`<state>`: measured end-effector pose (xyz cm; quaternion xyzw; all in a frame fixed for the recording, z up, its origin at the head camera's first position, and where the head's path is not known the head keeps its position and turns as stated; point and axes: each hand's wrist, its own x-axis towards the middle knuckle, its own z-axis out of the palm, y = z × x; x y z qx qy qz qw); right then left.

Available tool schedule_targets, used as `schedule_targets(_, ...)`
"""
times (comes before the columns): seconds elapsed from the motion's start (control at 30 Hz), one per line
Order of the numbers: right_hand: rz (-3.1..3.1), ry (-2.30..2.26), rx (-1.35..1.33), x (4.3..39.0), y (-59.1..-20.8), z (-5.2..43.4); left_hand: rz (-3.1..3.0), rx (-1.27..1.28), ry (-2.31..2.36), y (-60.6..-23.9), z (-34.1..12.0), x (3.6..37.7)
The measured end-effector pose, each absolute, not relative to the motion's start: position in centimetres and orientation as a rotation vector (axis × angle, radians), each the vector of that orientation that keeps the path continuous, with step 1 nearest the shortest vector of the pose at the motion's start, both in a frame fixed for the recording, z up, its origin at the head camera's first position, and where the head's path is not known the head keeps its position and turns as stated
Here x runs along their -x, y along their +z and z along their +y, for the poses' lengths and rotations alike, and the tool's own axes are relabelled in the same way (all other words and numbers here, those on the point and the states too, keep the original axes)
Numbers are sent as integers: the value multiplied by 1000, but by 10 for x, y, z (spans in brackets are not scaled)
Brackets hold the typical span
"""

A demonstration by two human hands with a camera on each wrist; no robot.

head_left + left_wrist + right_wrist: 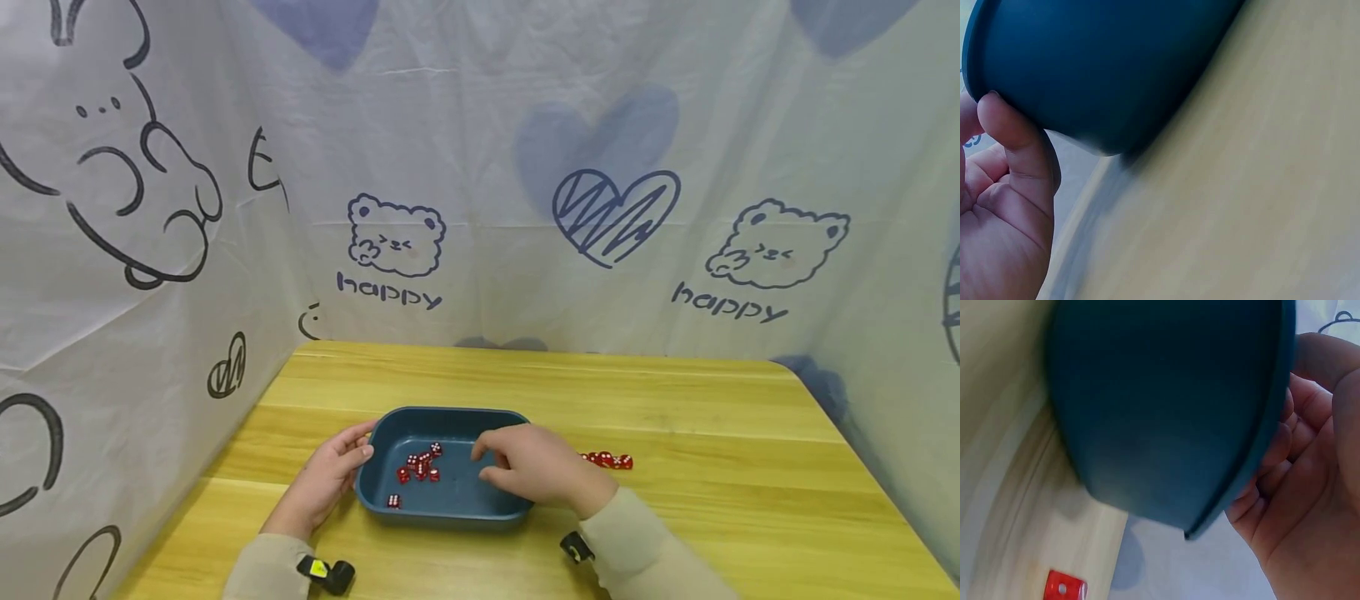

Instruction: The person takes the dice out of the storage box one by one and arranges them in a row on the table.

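A dark blue rectangular tray (450, 521) with rounded corners sits on the wooden table. Several red dice (420, 468) with white pips lie loose in its left half, one of them apart near the front. At the tray's left end my left hand (330, 475) grips the rim; the left wrist view has the thumb (1013, 128) against the wall. My right hand (536, 467) reaches over the right end, thumb and forefinger bent down into the tray with a gap between them. No die shows between those fingertips. Its other fingers are largely hidden in the head view.
To the right of the tray, a short row of red dice (611, 460) lies on the table (712, 500), partly hidden behind my right hand. White cloth (495, 250) printed with hearts and bears hangs behind and along both sides of the table.
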<state>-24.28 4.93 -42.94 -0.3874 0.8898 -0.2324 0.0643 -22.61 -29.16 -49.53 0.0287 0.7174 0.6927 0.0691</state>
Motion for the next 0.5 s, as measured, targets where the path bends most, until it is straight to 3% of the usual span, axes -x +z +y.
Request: schedule_targets(0.5, 2674, -651, 1182, 246, -443, 11, 2147, -70, 2095, -496, -291, 226)
